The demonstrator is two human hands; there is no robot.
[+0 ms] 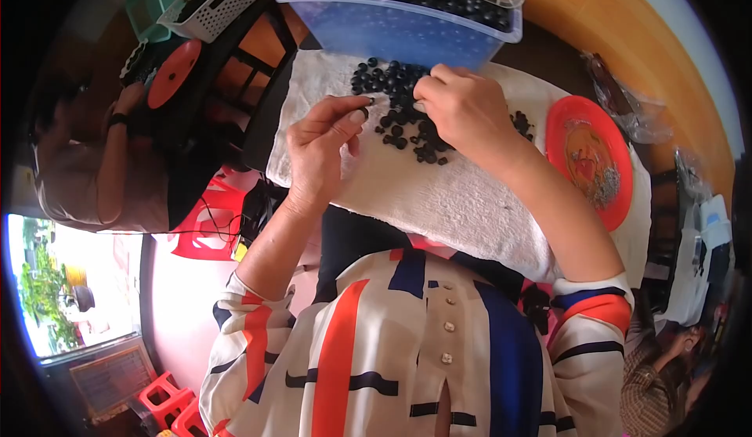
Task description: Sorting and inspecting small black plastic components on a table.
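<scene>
A pile of small black round pieces [403, 104], shiny and bead-like, lies on a white towel [470, 210] in front of me. My left hand [317, 143] is at the pile's left side, with thumb and forefinger pinched on one black round piece [363, 113]. Over the right part of the pile is my right hand [462, 108], its fingers curled together. What they hold, if anything, is hidden behind the hand. Right of my right forearm, a red plate [557, 135] holds small scraps and grey bits.
A clear bluish plastic bin [399, 34] full of similar black pieces stands beyond the towel. At left, another person's hand [129, 96] is by a red plate [174, 73], near a white basket [227, 14] and a green one [145, 14]. Plastic bags [634, 112] lie far right.
</scene>
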